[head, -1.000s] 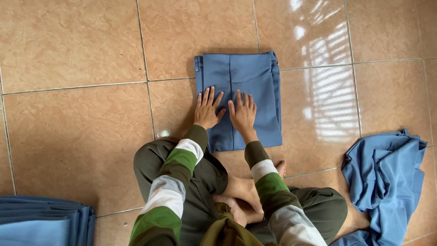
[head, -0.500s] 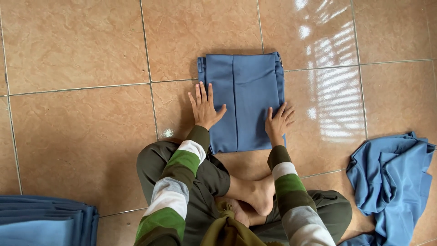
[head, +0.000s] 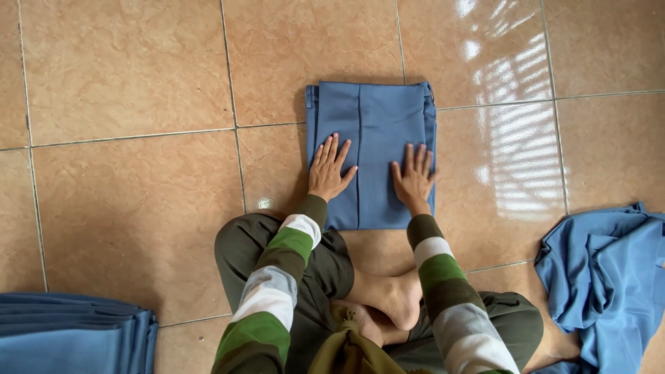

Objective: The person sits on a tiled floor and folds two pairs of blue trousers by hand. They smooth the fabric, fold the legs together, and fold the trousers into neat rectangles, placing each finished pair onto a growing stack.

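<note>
Folded cloth: blue folded garment [head: 370, 131], rectangular, lying flat on the tiled floor [head: 125, 83] directly ahead of the seated person; a lengthwise seam runs down its left half
Left hand: left hand [head: 330, 171] palm down on the lower left edge of the folded garment, fingers [head: 334, 149] extended and slightly spread, the thumb out to the side; nothing gripped
Right hand: right hand [head: 414, 179] palm down on the lower right part of the folded garment, near its right edge, fingers [head: 415, 158] extended and slightly spread; nothing gripped
Sleeves: green, white and grey striped sleeves [head: 277, 277] reaching from the lower frame to both wrists
Legs: dark olive trousers [head: 325, 277], legs crossed, bare feet [head: 388, 301] tucked together just below the near edge of the garment
Stack: pile of folded blue cloths [head: 69, 332] at the lower left corner, well apart from the hands
Loose cloth: crumpled blue fabric [head: 609, 277] on the floor at the right, near the right knee, unfolded
Floor: glossy tan tiles with grey grout lines, window glare on the upper right tiles
</note>
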